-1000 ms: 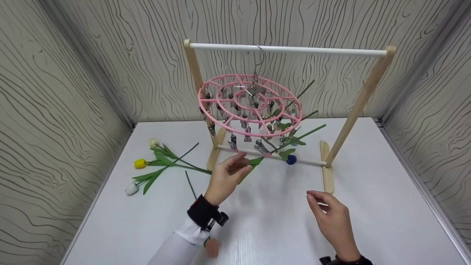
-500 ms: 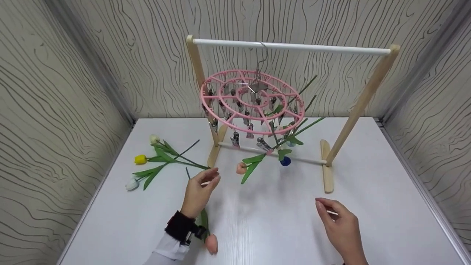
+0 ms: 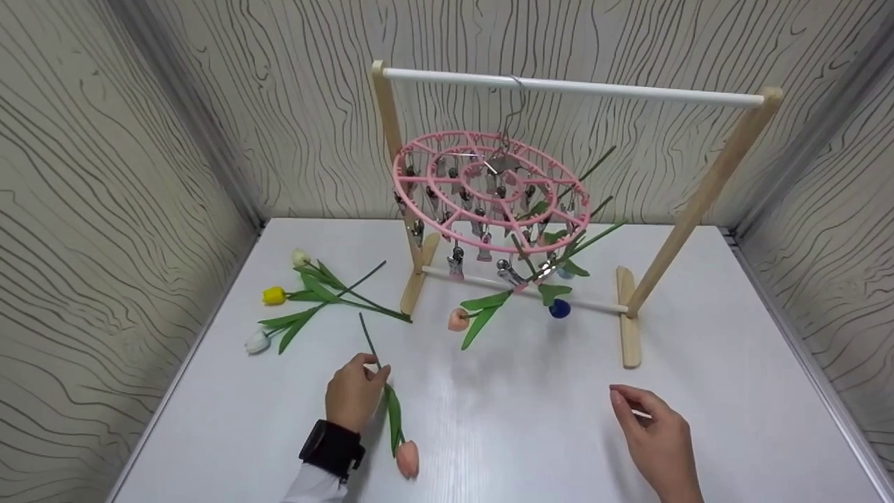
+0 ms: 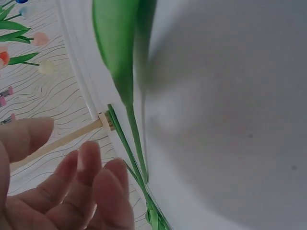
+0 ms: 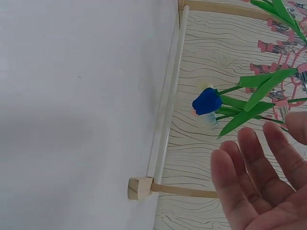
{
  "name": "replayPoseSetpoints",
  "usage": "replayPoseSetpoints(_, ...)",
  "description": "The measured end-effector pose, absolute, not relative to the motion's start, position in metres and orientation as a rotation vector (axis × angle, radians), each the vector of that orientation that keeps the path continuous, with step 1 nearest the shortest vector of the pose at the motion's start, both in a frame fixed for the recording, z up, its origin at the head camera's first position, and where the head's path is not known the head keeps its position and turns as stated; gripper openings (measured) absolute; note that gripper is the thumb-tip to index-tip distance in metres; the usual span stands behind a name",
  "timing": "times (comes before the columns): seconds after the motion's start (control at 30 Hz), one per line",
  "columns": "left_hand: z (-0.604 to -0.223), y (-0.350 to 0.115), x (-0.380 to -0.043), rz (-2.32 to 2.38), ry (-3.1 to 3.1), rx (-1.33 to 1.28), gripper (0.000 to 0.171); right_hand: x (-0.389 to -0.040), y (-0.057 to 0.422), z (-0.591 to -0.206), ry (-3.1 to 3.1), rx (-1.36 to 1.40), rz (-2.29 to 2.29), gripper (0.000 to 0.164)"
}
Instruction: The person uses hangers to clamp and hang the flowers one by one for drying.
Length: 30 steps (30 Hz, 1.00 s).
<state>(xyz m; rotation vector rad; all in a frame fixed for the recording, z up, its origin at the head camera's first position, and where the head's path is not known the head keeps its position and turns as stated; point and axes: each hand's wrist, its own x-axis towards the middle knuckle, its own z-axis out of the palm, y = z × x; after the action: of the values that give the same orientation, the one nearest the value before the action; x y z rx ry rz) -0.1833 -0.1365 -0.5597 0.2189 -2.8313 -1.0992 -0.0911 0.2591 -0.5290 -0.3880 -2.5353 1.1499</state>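
Observation:
A peach tulip [image 3: 407, 459] lies on the white table, its stem running up toward the back. My left hand [image 3: 355, 392] is over that stem, fingers loosely bent. In the left wrist view, the thumb stands apart from the fingers [image 4: 88, 163], with the green leaf and stem [image 4: 136, 139] beyond them. My right hand [image 3: 656, 436] hovers over the table's right side, holding nothing, its fingers relaxed. A pink round clip hanger [image 3: 413, 179] carries several tulips on its right side, among them a peach one [image 3: 458, 320] and a blue one [image 5: 207, 100].
The hanger hooks over the white bar [image 3: 628, 88] of a wooden rack. At the left lie a yellow tulip [image 3: 274, 295], a white tulip [image 3: 258, 342] and a cream tulip [image 3: 300, 258]. Metal clips [image 3: 455, 264] dangle under the ring.
My left hand has left the hanging peach tulip and moved down and left to the stem of the peach tulip on the table. The right hand has shifted slightly down and right.

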Motion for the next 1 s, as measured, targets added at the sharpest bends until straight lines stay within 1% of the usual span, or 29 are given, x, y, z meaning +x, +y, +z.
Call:
replayPoseSetpoints(0.17,-0.567,-0.134,-0.184,-0.998,-2.947,0.238,0.036,-0.093,0.259,-0.54,-2.562,-0.301,1.069,0.017)
replayPoseSetpoints(0.23,-0.569,-0.133,-0.185,-0.947,-2.968,0.223,0.037,-0.093,0.259,-0.544,-2.584,-0.266,1.055,0.016)
replayPoseSetpoints(0.37,-0.568,-0.131,-0.186,-0.867,-3.008,0.196,0.032,-0.093,0.255,-0.548,-2.643,-0.234,1.064,0.019)
replayPoseSetpoints(0.43,-0.567,-0.13,-0.186,-0.822,-3.043,0.179,0.034,-0.093,0.252,-0.549,-2.661,-0.226,1.063,0.019)
replayPoseSetpoints(0.53,-0.565,-0.13,-0.185,-0.768,-3.086,0.164,0.037,-0.092,0.245,-0.55,-2.652,-0.197,1.056,0.016)
replayPoseSetpoints(0.63,-0.565,-0.129,-0.186,-0.748,-3.095,0.144,0.033,-0.092,0.24,-0.553,-2.626,-0.159,1.045,0.01)
replayPoseSetpoints(0.8,-0.565,-0.124,-0.186,-0.811,-3.081,0.093,0.027,-0.092,0.237,-0.555,-2.585,-0.128,1.016,0.007)
replayPoseSetpoints(0.9,-0.565,-0.124,-0.186,-0.89,-3.076,0.106,0.027,-0.093,0.238,-0.554,-2.565,-0.123,0.999,0.008)
replayPoseSetpoints(1.0,-0.561,-0.125,-0.185,-1.042,-3.054,0.136,0.023,-0.092,0.238,-0.553,-2.555,-0.124,0.998,0.008)
